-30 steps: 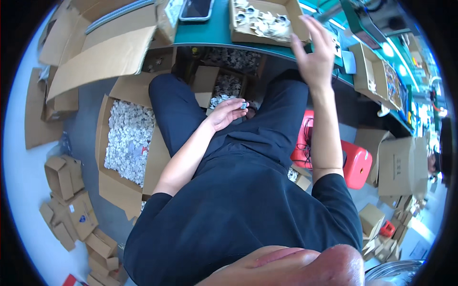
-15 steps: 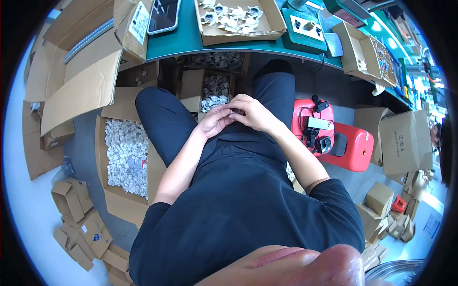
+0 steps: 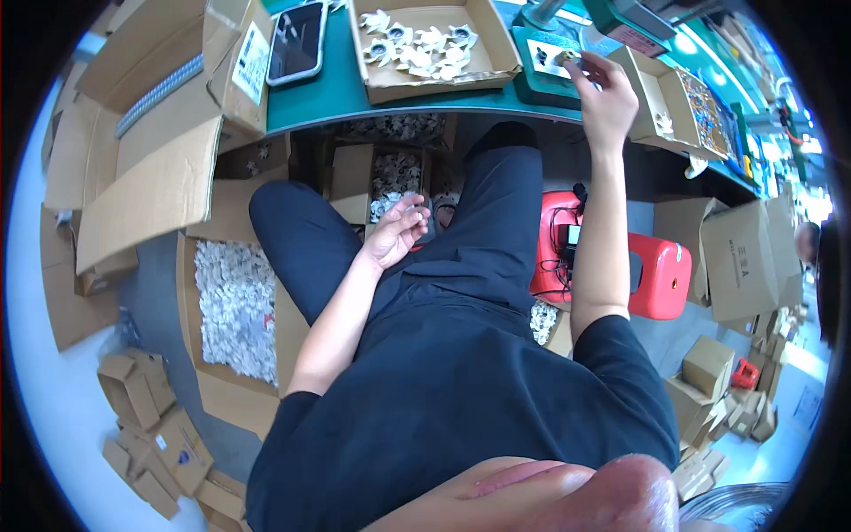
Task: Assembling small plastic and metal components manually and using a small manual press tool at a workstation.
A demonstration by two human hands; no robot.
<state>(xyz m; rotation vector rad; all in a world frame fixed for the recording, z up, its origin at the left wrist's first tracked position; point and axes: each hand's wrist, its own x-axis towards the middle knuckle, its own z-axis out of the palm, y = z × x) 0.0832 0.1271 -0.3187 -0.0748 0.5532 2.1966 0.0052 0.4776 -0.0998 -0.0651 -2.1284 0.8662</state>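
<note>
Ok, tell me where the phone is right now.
In the head view the dark phone lies flat on the green tabletop, upper left, between the open cardboard box on its left and the shallow cardboard tray of white parts on its right.

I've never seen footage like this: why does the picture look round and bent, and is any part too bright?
Head view: a fisheye lens bends the green table edge and leaves black corners; glare washes out the upper right; the left hand and right hand look reasonably sharp.
</note>
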